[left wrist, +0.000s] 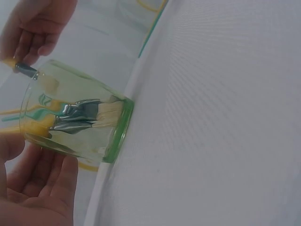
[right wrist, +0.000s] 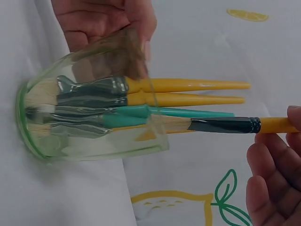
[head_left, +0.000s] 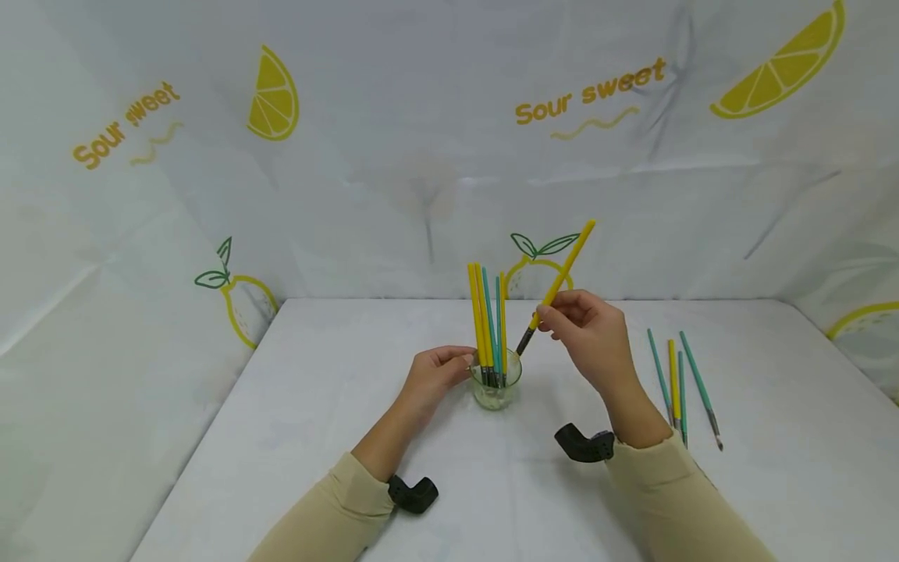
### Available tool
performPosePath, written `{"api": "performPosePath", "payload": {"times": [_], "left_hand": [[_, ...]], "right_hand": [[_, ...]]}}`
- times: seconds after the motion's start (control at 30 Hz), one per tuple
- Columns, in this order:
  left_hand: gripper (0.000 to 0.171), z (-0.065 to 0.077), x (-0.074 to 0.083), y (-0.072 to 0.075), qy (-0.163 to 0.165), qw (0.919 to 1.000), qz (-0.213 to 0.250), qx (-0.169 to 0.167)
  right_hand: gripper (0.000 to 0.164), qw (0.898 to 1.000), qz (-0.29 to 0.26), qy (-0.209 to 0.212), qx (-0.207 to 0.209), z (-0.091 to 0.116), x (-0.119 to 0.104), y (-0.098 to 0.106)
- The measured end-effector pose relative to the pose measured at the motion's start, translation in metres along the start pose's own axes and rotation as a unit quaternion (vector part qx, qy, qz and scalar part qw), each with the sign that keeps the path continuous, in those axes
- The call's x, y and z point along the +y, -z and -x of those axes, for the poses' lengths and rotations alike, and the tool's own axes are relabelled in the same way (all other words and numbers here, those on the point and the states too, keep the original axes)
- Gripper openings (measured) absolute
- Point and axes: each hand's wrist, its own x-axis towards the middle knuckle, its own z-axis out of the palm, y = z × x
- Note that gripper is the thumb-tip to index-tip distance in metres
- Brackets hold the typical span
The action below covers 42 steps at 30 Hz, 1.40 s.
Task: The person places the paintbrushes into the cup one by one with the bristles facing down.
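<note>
A clear greenish glass cup (head_left: pixel 495 403) stands upright on the white table, holding several yellow and teal paintbrushes (right wrist: pixel 188 84) with their bristles down. My left hand (head_left: pixel 437 376) holds the cup at its left side, thumb and fingers near the rim. Between thumb and fingers my right hand (head_left: pixel 593 337) pinches a yellow-handled paintbrush (head_left: pixel 570 261), tilted with its handle up to the right. The pale bristles of that brush overlap the cup's mouth in the right wrist view, beside the standing brushes.
Right of the right hand, several loose paintbrushes lie on the table (head_left: pixel 281 468): teal brushes (head_left: pixel 695 371) and a yellow brush (head_left: pixel 674 382), partly behind the right forearm. A white cloth backdrop (head_left: pixel 393 218) with lemon prints rises behind the table.
</note>
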Motion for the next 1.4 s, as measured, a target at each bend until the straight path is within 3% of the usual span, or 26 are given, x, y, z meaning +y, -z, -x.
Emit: {"api": "performPosePath", "payload": {"times": [0.4, 0.83, 1.4], "left_hand": [[0.029, 0.002, -0.002, -0.001, -0.002, 0.9998, -0.02, 0.006], [0.03, 0.002, -0.001, -0.001, -0.01, 0.9999, -0.012, 0.001], [0.028, 0.002, 0.002, -0.002, -0.011, 0.9999, -0.011, 0.0]], "right_hand": [[0.025, 0.988, 0.137, -0.014, -0.067, 0.007, 0.027, -0.034], [0.028, 0.982, 0.144, -0.043, -0.117, 0.01, 0.037, -0.042], [0.03, 0.98, 0.149, -0.043, -0.126, 0.009, 0.042, -0.042]]}}
